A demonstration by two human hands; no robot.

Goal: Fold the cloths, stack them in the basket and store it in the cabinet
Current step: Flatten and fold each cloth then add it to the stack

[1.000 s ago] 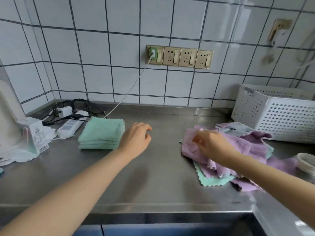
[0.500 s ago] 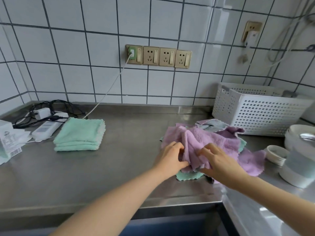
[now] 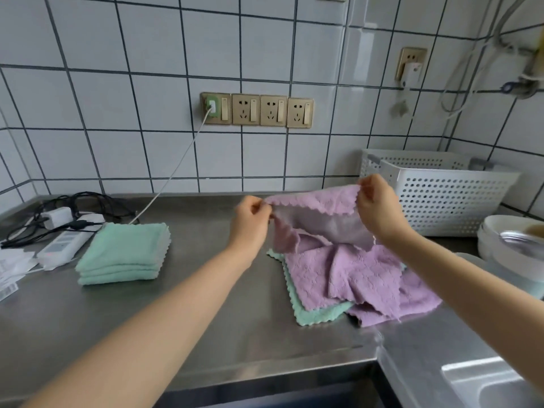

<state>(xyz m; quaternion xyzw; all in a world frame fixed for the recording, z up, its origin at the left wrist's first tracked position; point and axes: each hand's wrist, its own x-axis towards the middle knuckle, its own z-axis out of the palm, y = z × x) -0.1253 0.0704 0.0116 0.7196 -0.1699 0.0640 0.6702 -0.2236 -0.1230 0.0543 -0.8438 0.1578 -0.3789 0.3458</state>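
While the steel counter (image 3: 206, 319) spreads across the lower view under a wall of white tiles (image 3: 147, 54), a white perforated basket (image 3: 447, 198) stands on it at the back right, against the corner. Just in front of the basket and to its left lies a loose pile (image 3: 353, 281) of purple cloths over a green one whose scalloped edge shows at the pile's near left. Above that pile a purple cloth (image 3: 318, 213) is held up off the counter, stretched between both hands, its top edge turned over toward the camera and its lower part hanging down to touch the pile. To the left, well apart from the pile, sits a neat stack (image 3: 123, 254) of folded green cloths. At the far right edge there are white bowls (image 3: 512, 248) beside the basket. The left hand (image 3: 250, 222) pinches the cloth's left corner between thumb and curled fingers; the right hand (image 3: 379, 207) pinches the right corner the same way, a little higher. Left of the stack lie a white power strip (image 3: 64, 245) and tangled black cables (image 3: 59, 210). Four brass sockets (image 3: 257, 110) sit in a row on the wall, a white cord (image 3: 173, 169) running from the leftmost down behind the stack.
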